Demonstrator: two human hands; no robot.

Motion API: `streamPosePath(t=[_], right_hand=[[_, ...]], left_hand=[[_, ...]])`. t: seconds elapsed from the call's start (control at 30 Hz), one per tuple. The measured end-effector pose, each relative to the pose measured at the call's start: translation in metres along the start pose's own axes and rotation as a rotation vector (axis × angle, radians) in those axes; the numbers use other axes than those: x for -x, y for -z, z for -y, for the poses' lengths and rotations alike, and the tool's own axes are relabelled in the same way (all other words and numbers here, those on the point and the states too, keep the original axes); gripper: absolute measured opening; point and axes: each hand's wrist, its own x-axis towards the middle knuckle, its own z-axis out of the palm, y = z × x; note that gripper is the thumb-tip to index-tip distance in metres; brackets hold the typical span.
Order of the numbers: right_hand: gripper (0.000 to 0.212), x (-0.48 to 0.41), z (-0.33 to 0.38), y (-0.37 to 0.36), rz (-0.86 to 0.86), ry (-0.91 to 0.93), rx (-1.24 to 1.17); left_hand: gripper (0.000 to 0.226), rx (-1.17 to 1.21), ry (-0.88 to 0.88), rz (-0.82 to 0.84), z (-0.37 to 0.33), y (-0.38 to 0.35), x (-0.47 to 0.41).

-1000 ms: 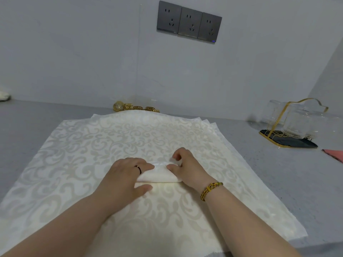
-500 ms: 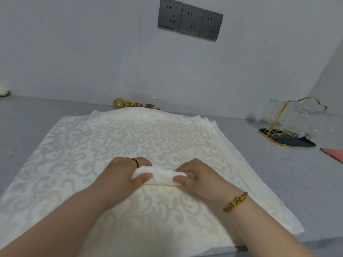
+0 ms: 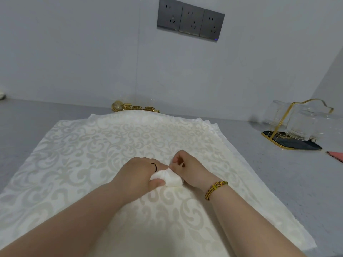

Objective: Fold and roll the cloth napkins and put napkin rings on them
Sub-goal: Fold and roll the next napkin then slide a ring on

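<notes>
Head view, napkin work at the bench (image 3: pixel 278 182)

1. Rolled napkin (image 3: pixel 171 179): small white bundle lying on the stack of flat napkins (image 3: pixel 92 145), near its middle, between the two hands
2. Left hand (image 3: pixel 137 175): grip clamped on the roll, fingers curled over its top, thumb against its near side. Judged to be pinning the turns so that they do not spring loose
3. Right hand (image 3: pixel 187 169): grip pinched on the roll's right end, fingertips curled in. Judged to be tucking or tightening that end
4. Napkin rings (image 3: pixel 137 108): gold, in a row past the far edge of the stack, by the wall, well apart from the roll. None is on the roll yet, so ringing is judged the next step
5. Gold-wire rack (image 3: pixel 291 143) on a dark base, far right of the bench: holds clear ribbed glasses (image 3: pixel 298 127); number uncertain, nothing visible inside them
6. Pink item (image 3: pixel 336 155): at the right edge, cut off by the frame, unidentified
</notes>
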Motion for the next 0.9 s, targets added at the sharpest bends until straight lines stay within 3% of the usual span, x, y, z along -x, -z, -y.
streamPosePath(t=[0.13,0.2,0.27,0.37,0.43,0.57,0.7,0.9], right_hand=[[0.027,0.005,-0.008,0.003,-0.213,0.237,0.117],[0.016,0.015,-0.009,0.006,-0.221,0.399,0.212],[0.025,0.023,-0.015,0.008,-0.213,0.576,0.386],[0.022,0.029,-0.025,0.005,-0.257,0.677,0.674],[0.021,0.029,-0.026,0.001,-0.306,0.662,0.759],[0.014,0.025,-0.015,0.002,-0.281,0.600,0.700],[0.015,0.022,0.006,0.019,-0.017,0.351,0.526],[0.014,-0.007,0.021,0.037,0.270,0.040,0.269]], left_hand=[[0.054,0.082,-0.033,-0.035,0.009,-0.008,-0.002],[0.064,0.104,-0.030,-0.027,0.009,-0.008,-0.002],[0.068,0.113,-0.007,-0.015,0.011,-0.009,-0.002],[0.084,0.086,-0.001,-0.020,0.011,-0.008,-0.002],[0.075,0.079,-0.012,-0.045,0.010,-0.011,-0.002],[0.070,0.098,-0.030,-0.068,0.006,-0.008,0.002],[0.070,0.138,0.021,-0.045,0.004,-0.003,0.001],[0.036,0.118,0.088,0.090,-0.003,0.005,-0.005]])
